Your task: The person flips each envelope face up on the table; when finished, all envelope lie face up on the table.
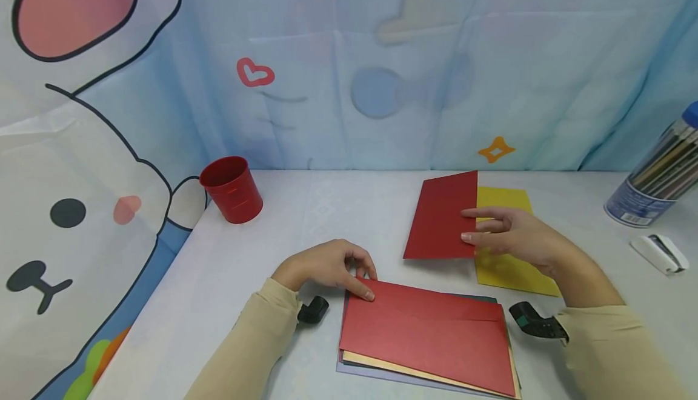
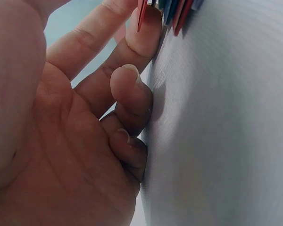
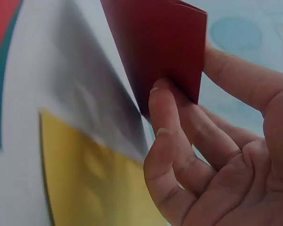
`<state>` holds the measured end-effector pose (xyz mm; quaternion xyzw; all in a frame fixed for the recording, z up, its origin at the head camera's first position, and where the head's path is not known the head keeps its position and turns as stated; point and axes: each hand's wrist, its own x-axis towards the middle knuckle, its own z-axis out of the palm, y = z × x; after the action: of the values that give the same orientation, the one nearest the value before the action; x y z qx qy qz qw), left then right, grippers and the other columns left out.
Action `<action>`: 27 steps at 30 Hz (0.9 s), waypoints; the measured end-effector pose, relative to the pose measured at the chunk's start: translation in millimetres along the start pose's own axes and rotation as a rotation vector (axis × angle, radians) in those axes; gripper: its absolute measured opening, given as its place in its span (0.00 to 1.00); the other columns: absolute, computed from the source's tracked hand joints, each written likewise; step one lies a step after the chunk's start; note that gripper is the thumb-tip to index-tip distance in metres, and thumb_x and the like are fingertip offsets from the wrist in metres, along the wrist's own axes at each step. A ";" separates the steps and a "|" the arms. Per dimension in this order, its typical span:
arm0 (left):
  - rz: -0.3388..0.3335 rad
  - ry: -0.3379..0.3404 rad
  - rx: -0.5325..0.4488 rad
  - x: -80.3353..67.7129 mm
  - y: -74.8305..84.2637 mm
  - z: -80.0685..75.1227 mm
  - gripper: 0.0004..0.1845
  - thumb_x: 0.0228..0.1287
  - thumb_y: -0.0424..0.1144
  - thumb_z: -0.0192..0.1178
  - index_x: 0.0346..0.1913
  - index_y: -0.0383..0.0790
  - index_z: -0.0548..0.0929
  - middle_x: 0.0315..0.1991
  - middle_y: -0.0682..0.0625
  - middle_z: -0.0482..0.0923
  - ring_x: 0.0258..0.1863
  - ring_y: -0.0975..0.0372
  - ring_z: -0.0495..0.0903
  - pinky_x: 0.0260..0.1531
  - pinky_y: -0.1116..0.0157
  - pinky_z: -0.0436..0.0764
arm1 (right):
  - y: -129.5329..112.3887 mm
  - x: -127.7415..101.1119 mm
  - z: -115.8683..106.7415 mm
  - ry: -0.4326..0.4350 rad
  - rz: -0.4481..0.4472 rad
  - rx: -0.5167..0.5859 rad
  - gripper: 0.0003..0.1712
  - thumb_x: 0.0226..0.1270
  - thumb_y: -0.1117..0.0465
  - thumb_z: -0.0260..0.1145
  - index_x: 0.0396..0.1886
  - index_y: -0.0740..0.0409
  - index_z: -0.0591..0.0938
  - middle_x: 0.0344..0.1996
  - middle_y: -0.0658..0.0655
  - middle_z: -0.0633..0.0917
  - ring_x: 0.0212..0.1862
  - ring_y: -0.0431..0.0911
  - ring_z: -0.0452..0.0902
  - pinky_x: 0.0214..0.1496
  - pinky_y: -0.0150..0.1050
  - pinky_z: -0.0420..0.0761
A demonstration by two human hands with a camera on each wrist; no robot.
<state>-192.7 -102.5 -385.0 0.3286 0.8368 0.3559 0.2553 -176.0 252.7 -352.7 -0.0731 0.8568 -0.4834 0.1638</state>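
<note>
A stack of coloured paper envelopes [image 1: 425,339], red on top, lies at the front middle of the table. My left hand [image 1: 332,266] pinches its upper left corner, thumb on the top red one. In the left wrist view, red and blue paper edges [image 2: 179,19] show by the fingertips. My right hand [image 1: 509,236] holds a single red envelope [image 1: 444,218] by its right edge, tilted up off the table. Beneath that hand lies a yellow envelope [image 1: 504,273], partly covered. The right wrist view shows the red envelope [image 3: 155,42] between thumb and fingers.
A red cup [image 1: 231,191] stands at the back left. At the right are a tub of pens or pencils [image 1: 649,182] with a blue lid and a small white stapler [image 1: 660,254]. A printed blue curtain [image 1: 327,127] hangs along the table's back edge.
</note>
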 end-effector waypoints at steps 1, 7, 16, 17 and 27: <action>0.002 0.001 0.001 0.0 -0.1 0.0 0.10 0.52 0.44 0.79 0.37 0.55 0.89 0.29 0.55 0.79 0.25 0.64 0.73 0.29 0.67 0.72 | -2.4 0.5 3.6 -0.011 -0.005 0.005 0.45 0.69 0.49 0.70 0.77 0.63 0.62 0.62 0.70 0.75 0.53 0.53 0.79 0.48 0.44 0.82; 0.009 -0.001 0.000 -0.3 -0.7 0.2 0.10 0.52 0.44 0.79 0.37 0.56 0.89 0.29 0.54 0.80 0.25 0.63 0.74 0.30 0.67 0.73 | -12.4 2.3 20.9 -0.106 -0.037 -0.054 0.47 0.67 0.50 0.72 0.76 0.66 0.61 0.64 0.72 0.73 0.54 0.55 0.79 0.46 0.44 0.83; 0.019 -0.007 -0.009 -0.6 -1.5 -0.1 0.10 0.53 0.45 0.79 0.36 0.57 0.89 0.30 0.54 0.80 0.25 0.63 0.75 0.29 0.67 0.73 | -16.5 3.0 34.2 -0.194 -0.039 -0.159 0.48 0.64 0.48 0.74 0.75 0.66 0.64 0.52 0.60 0.79 0.38 0.50 0.77 0.35 0.41 0.80; 0.019 -0.007 -0.009 -0.6 -1.3 -0.1 0.10 0.53 0.44 0.79 0.36 0.57 0.89 0.30 0.54 0.80 0.25 0.62 0.75 0.29 0.67 0.73 | -16.3 2.9 34.7 -0.199 -0.043 -0.160 0.48 0.64 0.48 0.74 0.75 0.66 0.64 0.52 0.59 0.79 0.37 0.50 0.76 0.35 0.40 0.79; 0.012 0.002 -0.012 -0.8 -2.0 0.0 0.10 0.53 0.45 0.79 0.36 0.57 0.89 0.30 0.54 0.80 0.26 0.62 0.75 0.30 0.66 0.74 | -15.7 3.8 42.6 -0.225 -0.085 -0.177 0.49 0.62 0.50 0.75 0.76 0.66 0.64 0.55 0.57 0.81 0.48 0.49 0.80 0.42 0.43 0.81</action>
<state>-192.9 -104.1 -386.4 0.3318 0.8328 0.3628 0.2545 -165.2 209.1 -360.6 -0.1771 0.8685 -0.4012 0.2310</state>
